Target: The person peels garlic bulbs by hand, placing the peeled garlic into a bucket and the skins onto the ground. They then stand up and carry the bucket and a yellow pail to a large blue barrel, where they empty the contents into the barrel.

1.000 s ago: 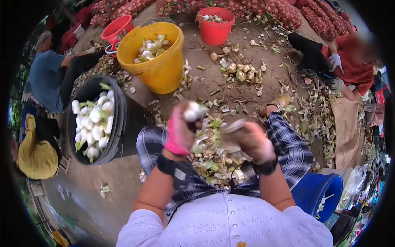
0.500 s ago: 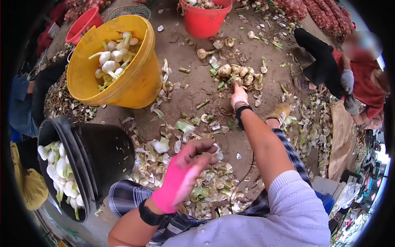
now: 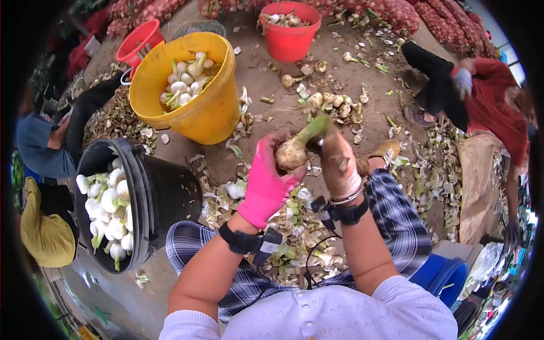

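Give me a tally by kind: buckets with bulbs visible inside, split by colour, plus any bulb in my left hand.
Yellow plastic bucket: 1
Black plastic bucket: 1
Red plastic bucket: 1
Soil-stained round bulb with green stem, in the pink-gloved left hand: 1
Total: 4

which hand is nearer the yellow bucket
Left. The left hand, gloved in pink, is below and right of the yellow bucket in the picture; the right hand is farther right, across the bulb.
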{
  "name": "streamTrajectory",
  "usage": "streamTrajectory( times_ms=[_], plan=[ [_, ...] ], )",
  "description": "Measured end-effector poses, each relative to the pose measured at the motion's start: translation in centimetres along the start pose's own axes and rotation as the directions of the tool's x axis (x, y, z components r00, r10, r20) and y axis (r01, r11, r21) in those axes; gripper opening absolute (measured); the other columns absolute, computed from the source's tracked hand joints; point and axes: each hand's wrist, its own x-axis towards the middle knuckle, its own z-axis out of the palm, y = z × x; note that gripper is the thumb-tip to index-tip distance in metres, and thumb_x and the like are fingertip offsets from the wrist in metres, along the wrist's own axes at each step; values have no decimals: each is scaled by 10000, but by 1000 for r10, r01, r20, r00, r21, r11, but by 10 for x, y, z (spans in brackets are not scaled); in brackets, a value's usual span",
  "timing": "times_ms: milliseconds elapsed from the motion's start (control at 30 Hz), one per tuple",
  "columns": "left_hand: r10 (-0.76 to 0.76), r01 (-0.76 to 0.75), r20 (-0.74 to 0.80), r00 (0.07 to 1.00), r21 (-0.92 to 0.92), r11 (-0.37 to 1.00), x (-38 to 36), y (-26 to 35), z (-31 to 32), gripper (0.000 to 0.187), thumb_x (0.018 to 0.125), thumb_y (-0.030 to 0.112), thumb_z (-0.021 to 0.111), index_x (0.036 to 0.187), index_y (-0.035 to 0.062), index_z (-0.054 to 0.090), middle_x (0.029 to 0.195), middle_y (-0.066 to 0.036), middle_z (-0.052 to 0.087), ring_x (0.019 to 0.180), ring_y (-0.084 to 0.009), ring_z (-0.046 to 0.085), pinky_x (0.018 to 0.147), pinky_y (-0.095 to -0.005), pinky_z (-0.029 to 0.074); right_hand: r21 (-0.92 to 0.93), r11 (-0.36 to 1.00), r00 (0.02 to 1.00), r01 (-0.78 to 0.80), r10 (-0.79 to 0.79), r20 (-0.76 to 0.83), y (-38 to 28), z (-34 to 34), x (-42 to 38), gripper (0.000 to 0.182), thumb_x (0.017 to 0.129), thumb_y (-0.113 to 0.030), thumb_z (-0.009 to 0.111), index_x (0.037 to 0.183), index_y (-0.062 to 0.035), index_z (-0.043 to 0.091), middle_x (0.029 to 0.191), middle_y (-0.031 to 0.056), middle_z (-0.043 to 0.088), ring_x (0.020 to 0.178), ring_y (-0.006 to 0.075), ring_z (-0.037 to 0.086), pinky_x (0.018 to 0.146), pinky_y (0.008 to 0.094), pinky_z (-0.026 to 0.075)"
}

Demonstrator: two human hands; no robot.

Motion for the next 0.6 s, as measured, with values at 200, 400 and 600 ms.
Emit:
streamTrajectory(
  times_ms=[200,400,600],
  plan=[
    [186,-201,95,978,194,960,-58,38,-6,689,692,104,741,1281,9,396,1130,-130,560,1008,-175,576,842,-272,475,133,991,997,6,4,-78,-52,40,-82,533,836,-212,679,1271,8,462,1112,72,590,1001,134,548,868,263,443],
    [9,4,212,977,-60,998,-105,72,-16,718,679,67,706,1308,-22,370,1184,-139,533,1060,-182,558,888,-281,462,-76,993,995,-91,94,44,-82,30,-138,396,860,-173,647,1205,-23,522,981,28,620,892,98,553,782,256,456],
    [-169,618,640,750,-585,525,-107,63,-31,754,887,657,321,1331,52,392,867,-53,643,604,-88,545,534,-210,415,-84,995,989,53,-64,-131,-77,40,-160,316,823,-24,569,1137,3,560,934,25,621,838,100,555,753,257,467]
  ],
)
